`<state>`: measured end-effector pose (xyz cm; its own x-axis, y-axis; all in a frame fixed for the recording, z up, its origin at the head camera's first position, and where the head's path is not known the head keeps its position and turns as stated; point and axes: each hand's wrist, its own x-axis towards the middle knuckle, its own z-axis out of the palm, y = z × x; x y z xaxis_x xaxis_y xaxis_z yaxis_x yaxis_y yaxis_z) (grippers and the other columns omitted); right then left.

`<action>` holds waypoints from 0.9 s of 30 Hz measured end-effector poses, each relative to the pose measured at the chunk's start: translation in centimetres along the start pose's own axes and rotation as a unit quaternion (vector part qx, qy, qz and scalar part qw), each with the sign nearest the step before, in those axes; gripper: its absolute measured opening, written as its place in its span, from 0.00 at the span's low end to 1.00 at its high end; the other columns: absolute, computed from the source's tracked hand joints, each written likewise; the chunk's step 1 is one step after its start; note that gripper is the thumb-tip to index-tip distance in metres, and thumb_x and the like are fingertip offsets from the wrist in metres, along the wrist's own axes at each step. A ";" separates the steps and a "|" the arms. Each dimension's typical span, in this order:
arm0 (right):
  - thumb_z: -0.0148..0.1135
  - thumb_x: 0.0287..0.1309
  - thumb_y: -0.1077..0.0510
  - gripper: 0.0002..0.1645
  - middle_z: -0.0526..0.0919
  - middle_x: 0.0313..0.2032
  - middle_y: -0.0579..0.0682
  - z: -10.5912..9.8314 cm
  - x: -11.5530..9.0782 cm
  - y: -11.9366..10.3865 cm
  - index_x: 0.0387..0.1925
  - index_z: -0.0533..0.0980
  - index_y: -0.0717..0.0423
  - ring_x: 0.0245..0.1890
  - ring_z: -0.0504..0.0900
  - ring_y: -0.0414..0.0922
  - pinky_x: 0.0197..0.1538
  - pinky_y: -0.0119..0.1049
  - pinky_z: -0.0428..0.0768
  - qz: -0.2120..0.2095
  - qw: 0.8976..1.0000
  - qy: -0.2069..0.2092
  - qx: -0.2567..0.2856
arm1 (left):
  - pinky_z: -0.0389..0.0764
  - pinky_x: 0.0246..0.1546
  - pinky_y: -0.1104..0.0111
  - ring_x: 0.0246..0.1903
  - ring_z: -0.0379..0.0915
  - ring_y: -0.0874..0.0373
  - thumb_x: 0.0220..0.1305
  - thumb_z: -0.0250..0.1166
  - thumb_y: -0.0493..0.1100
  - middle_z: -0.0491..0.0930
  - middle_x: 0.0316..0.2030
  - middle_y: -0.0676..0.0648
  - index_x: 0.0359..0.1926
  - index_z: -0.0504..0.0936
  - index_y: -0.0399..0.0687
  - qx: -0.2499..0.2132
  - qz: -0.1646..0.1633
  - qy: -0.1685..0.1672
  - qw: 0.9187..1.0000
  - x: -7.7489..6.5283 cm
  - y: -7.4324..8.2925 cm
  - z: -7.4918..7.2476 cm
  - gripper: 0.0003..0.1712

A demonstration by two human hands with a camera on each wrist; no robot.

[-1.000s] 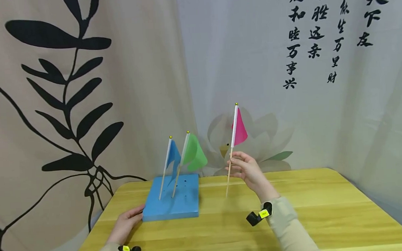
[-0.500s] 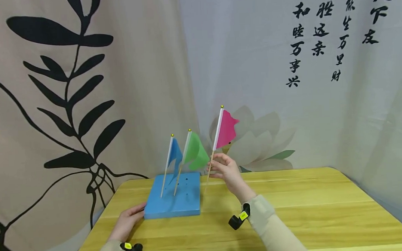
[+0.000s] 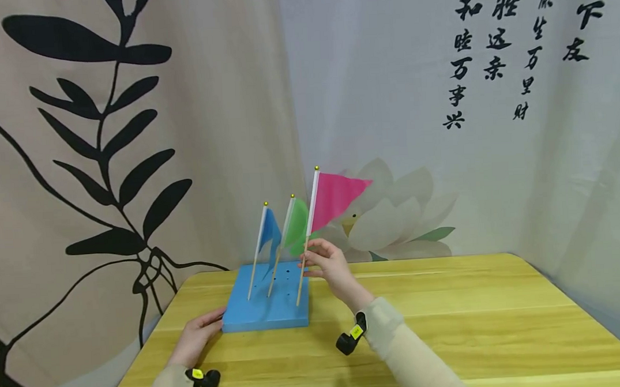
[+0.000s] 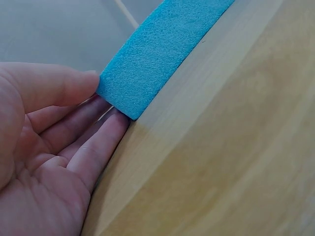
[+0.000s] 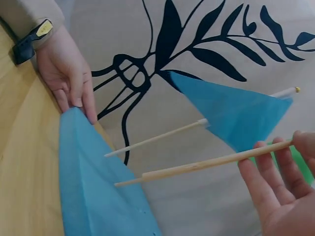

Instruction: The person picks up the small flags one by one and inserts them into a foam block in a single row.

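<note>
In the head view, my right hand (image 3: 334,267) pinches the wooden stick of a pink pennant flag (image 3: 336,198) between thumb and fingertips. The lower end of that stick (image 5: 216,162) is over the right part of a blue foam block (image 3: 266,316). A blue flag (image 3: 270,233) and a green flag (image 3: 297,226) stand in the block, both leaning slightly right. Part of the green flag is hidden by the pink one. My left hand (image 3: 195,334) touches the block's front left corner, its thumb and fairly straight fingers (image 4: 101,147) against the edge in the left wrist view.
Small dark holes (image 3: 287,270) dot the block's top. It lies on a wooden table (image 3: 476,319), left of the middle. A curtain (image 3: 223,105) with a printed plant and writing hangs behind the table.
My right hand has carried the pink flag leftward from beside the block to over it, and the flag's cloth has spread out. My left hand stays at the block's corner.
</note>
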<state>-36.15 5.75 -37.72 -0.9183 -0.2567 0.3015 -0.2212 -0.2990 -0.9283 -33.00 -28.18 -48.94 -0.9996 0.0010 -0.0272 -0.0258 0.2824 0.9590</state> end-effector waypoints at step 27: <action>0.59 0.66 0.63 0.09 0.82 0.37 0.54 0.2 3.6 4.5 0.46 0.74 0.63 0.40 0.84 0.53 0.44 0.46 0.84 0.005 0.997 0.076 0.026 | 0.62 0.65 0.50 0.67 0.56 0.40 0.69 0.56 0.36 0.65 0.66 0.34 0.66 0.70 0.32 -0.004 0.005 0.013 1.000 -0.5 0.2 0.1 0.25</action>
<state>-40.42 3.33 -40.76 -0.9604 -0.1198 0.2514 -0.1972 -0.3448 -0.9177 -32.55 -27.99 -48.74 -0.9997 -0.0207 -0.0098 -0.0151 0.2740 0.9616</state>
